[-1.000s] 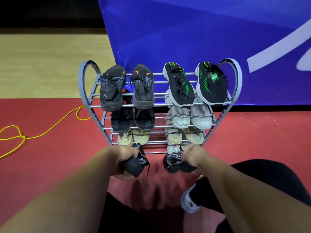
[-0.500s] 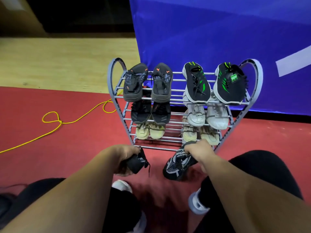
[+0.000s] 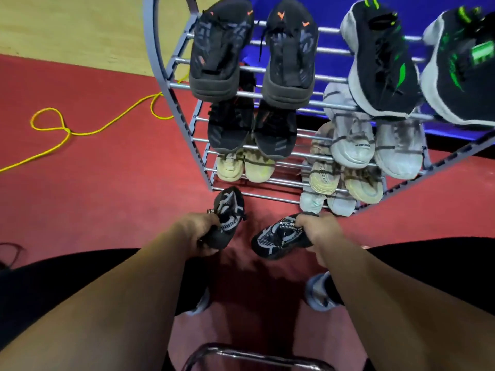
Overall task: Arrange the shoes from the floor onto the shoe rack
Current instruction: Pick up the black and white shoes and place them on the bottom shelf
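My left hand (image 3: 195,234) has its fingers clenched round a black-and-grey knit shoe (image 3: 229,210), whose far end points up toward the bottom rail of the shoe rack (image 3: 187,121). My right hand (image 3: 318,228) grasps the matching shoe (image 3: 276,239) by its collar, toe slanting down-left; I cannot tell whether it touches the floor. Both shoes sit just in front of the rack, not on it. The rack stands on red floor (image 3: 107,183), its tiers carrying black, grey and cream pairs. Pale wood boards (image 3: 67,25) lie beyond, a blue banner (image 3: 334,12) hangs behind, and a yellow cord (image 3: 88,132) loops across the red at left.
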Motion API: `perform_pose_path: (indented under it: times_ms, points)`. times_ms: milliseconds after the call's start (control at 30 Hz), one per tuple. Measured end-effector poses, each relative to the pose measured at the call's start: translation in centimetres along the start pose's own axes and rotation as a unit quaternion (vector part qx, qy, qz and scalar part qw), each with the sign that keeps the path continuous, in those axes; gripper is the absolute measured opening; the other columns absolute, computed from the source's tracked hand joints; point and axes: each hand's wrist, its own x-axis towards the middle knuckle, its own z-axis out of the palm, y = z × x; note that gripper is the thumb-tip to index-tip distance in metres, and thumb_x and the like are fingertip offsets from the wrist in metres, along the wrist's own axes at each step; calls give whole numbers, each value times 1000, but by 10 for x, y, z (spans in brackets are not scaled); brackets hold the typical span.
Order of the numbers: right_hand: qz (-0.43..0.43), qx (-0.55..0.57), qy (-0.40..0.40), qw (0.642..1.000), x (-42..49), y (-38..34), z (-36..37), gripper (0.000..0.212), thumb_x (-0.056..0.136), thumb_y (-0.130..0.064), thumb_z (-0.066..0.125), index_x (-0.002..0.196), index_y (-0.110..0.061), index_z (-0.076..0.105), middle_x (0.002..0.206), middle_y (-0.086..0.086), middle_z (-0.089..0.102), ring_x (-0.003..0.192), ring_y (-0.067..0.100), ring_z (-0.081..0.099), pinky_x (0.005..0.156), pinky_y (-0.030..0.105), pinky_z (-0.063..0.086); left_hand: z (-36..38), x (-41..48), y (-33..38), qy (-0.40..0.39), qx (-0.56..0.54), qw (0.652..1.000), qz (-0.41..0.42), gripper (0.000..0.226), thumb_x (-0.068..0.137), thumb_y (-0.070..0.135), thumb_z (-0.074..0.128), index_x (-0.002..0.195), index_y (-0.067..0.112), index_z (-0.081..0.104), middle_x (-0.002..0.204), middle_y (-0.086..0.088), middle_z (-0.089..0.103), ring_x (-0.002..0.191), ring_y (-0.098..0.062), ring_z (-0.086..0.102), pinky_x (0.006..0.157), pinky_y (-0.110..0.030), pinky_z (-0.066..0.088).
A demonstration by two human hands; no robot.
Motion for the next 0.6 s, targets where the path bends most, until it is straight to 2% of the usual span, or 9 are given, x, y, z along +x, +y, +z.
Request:
perform_pose_path:
  times_ms: [100,167,233,433,600]
  points:
    - [30,4,-8,1000,22,5,13,23,76,-14,76,91,-18,58,92,10,73,80,28,74,75,42,63,4,29,4,-9,-19,1000,-10,4,94,15,61,92,13,59,77,-10,62,64,-21,58,59,-34,53]
    - [37,11,-9,999,35,6,18,20,79,-11,74,93,-16,61,87,9,72,71,24,72,63,34,59,7,42,9,-7,-26,1000,-3,3,96,16,63,95,14,60,79,-8,64,65,-20,60,62,-36,54]
    - [43,17,-3,999,47,8,22,19,79,-10,74,93,-16,62,87,9,73,69,24,71,59,32,57,11,54,16,-7,-40,999,12,3,97,18,63,97,18,61,79,-5,65,66,-18,62,60,-34,55]
    - [70,55,2,996,82,10,34,19,79,-12,73,94,-15,63,90,10,76,71,25,76,60,34,59,25,95,34,-11,-80,996,31,3,101,20,60,98,21,60,83,0,65,68,-15,59,70,-33,52]
    - [92,107,-17,990,106,9,41,31,77,-14,73,107,-9,68,93,11,79,72,25,77,63,36,62,29,127,46,-22,-125,991,49,9,99,26,64,107,23,65,95,0,73,79,-19,67,86,-40,57]
